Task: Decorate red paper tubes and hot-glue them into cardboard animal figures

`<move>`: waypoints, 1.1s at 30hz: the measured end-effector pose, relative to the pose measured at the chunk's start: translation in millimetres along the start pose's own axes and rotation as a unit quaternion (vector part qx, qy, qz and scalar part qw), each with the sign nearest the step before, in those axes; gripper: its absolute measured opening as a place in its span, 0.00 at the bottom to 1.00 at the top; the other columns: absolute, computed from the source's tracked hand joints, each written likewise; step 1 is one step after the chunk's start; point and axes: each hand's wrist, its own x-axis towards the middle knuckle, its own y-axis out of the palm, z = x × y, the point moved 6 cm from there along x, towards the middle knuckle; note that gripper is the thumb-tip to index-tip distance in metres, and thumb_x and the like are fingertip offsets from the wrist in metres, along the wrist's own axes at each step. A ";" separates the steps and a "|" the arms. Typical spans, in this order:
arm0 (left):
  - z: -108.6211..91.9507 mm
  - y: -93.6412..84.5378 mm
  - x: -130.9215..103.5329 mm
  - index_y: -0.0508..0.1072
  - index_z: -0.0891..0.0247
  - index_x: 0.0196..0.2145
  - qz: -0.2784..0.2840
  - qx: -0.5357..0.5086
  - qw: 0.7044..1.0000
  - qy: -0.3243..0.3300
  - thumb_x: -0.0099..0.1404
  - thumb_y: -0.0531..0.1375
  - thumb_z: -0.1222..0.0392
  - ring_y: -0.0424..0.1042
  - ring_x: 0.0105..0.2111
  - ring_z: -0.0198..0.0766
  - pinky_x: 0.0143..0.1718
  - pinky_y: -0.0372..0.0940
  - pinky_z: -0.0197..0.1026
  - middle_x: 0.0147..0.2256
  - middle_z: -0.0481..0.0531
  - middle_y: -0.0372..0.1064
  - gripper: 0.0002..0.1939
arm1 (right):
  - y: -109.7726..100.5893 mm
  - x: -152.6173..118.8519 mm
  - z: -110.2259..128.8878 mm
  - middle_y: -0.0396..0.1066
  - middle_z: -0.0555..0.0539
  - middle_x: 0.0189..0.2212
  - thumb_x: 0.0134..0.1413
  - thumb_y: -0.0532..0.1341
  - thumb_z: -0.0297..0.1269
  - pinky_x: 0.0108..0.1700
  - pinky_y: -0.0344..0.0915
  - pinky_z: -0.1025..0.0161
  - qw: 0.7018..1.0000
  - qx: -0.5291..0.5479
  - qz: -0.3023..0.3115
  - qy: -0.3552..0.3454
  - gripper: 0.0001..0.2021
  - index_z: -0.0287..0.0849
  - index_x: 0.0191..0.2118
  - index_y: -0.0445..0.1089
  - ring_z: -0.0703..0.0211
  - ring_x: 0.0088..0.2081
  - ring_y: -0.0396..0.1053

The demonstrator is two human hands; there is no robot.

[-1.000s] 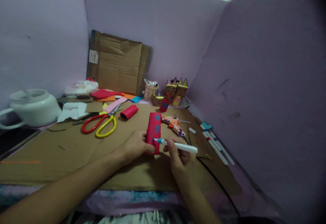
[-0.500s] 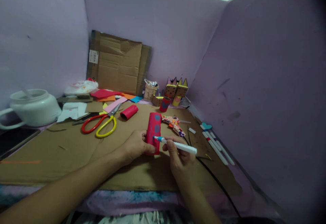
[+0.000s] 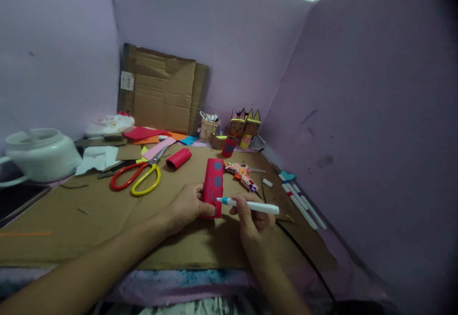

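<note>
Our left forearm slants in from the lower left, and the left hand point(image 3: 188, 208) grips the near end of a red tube point(image 3: 213, 176), thumb across its front and fingers curled behind its left side. Our right forearm rises from the lower right; the right hand point(image 3: 252, 219) pinches a white marker point(image 3: 255, 205) between thumb and fingers, its blue tip end pointing left at the tube's face, below two blue dots. Our hands are apart, one on either side of the tube, which is over the middle of the cardboard sheet point(image 3: 168, 248), just beside a flower-patterned glue gun point(image 3: 241, 175).
</note>
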 end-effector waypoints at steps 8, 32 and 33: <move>-2.1 1.5 -1.6 0.71 0.67 0.30 0.004 0.011 1.000 0.008 0.39 0.66 0.65 0.69 0.27 0.38 0.30 0.61 0.38 0.27 0.49 0.72 0.16 | 5.4 0.2 1.4 0.69 0.50 0.19 0.57 0.57 0.41 0.21 0.65 0.69 0.999 0.009 0.037 0.003 0.12 0.39 0.28 0.71 0.64 0.20 0.68; -0.6 -0.1 -0.4 0.73 0.69 0.34 0.008 -0.003 1.000 0.005 0.37 0.63 0.68 0.68 0.28 0.38 0.32 0.61 0.39 0.29 0.51 0.73 0.21 | 5.6 3.7 0.2 0.69 0.51 0.19 0.56 0.58 0.36 0.23 0.65 0.69 1.000 0.022 0.001 -0.011 0.07 0.39 0.33 0.71 0.65 0.21 0.68; -0.8 -0.1 -0.3 0.73 0.69 0.34 0.009 -0.003 1.000 0.006 0.37 0.63 0.68 0.68 0.29 0.38 0.32 0.61 0.39 0.29 0.51 0.74 0.21 | 5.4 3.7 -0.2 0.69 0.51 0.19 0.56 0.58 0.35 0.23 0.65 0.70 1.000 0.020 0.000 -0.011 0.06 0.39 0.33 0.71 0.65 0.21 0.68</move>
